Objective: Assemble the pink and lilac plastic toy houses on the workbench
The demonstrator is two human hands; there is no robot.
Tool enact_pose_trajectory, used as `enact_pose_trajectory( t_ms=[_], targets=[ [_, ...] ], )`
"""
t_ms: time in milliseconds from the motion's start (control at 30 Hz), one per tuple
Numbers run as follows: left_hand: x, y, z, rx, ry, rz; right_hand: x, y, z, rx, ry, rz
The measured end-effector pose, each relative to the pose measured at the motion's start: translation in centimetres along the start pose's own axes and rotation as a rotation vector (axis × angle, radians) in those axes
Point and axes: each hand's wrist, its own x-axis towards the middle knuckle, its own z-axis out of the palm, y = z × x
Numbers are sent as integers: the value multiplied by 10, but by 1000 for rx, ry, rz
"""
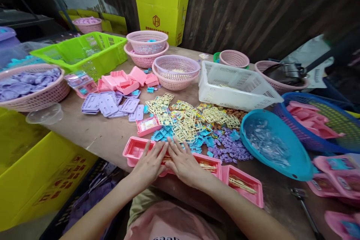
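My left hand and my right hand lie flat side by side, fingers stretched out, on a row of shallow pink plastic trays at the table's near edge. The tray under my hands is mostly hidden. Two more pink trays to the right hold thin cream pieces. Just beyond my fingertips lie small blue parts, cream plastic frames and purple bits.
A blue basin of clear parts sits right. A white crate, pink baskets, a green crate, purple lids and pink boxes lie further back. Yellow cartons stand at left.
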Motion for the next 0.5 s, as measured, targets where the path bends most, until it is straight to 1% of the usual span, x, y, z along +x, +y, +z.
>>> enact_pose_trajectory(
  t_ms=[33,67,133,167,233,267,300,367,400,433,500],
  targets=[
    [-1,-2,1,12,20,15,0,10,-7,-12,30,9],
    [-1,-4,1,14,38,32,-1,25,-16,-44,65,57],
    [3,-10,-2,-9,60,67,-5,66,-37,-154,134,259],
    [9,-13,-5,-31,63,82,-9,91,-50,-229,141,401],
    [30,-14,-14,-92,53,112,-16,141,-74,-302,138,561],
    [46,-12,-20,-132,36,127,-19,164,-84,-326,125,612],
    [66,-8,-25,-177,8,138,-21,186,-92,-340,102,631],
    [114,4,-33,-261,-73,131,-20,219,-103,-348,37,614],
    [141,11,-36,-288,-132,102,-17,231,-105,-345,0,587],
    [169,19,-37,-294,-172,45,-14,241,-106,-341,-36,557],
    [219,34,-34,-280,-170,1,-7,255,-104,-337,-90,504]
  ],
)
